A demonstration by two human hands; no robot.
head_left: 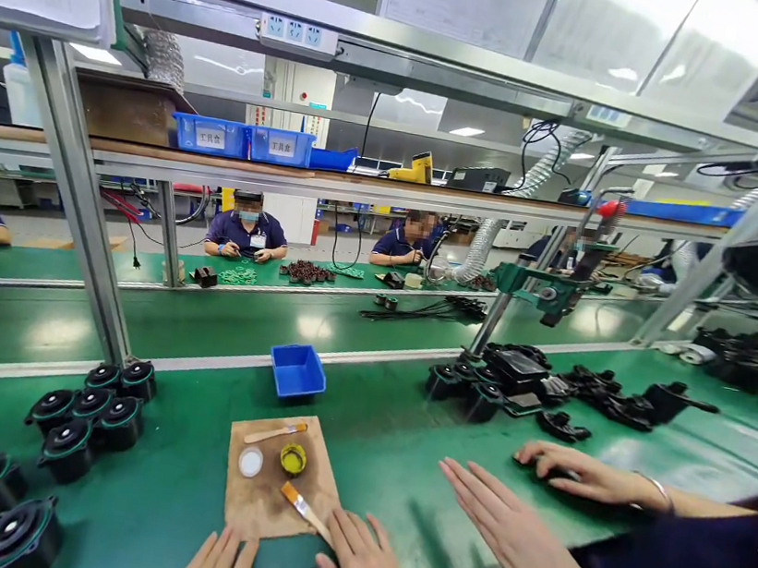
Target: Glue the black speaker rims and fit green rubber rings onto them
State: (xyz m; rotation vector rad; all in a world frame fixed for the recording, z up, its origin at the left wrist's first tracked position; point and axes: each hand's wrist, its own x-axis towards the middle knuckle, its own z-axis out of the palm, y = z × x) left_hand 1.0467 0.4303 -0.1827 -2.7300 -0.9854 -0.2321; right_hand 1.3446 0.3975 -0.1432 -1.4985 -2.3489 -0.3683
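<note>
My left hand [216, 565] lies at the front edge of a brown cardboard sheet [251, 514], fingers stretched out and holding nothing. My right hand [366, 566] rests flat at the sheet's right corner, its fingertips by the handle end of a paint brush [304, 505]; whether they touch it is unclear. On the cardboard stand a small open jar [292, 460] with yellow-green contents and a white round lid [250, 462]. Another paint brush [276, 433] lies behind them.
Several black round motor-like parts [68, 443] stand at the left. A blue bin [298, 371] sits behind the cardboard. At the right, a co-worker's hand [507, 525] reaches over the green table, the other hand [577, 473] near black parts [507, 375]. A metal post [82, 152] rises at left.
</note>
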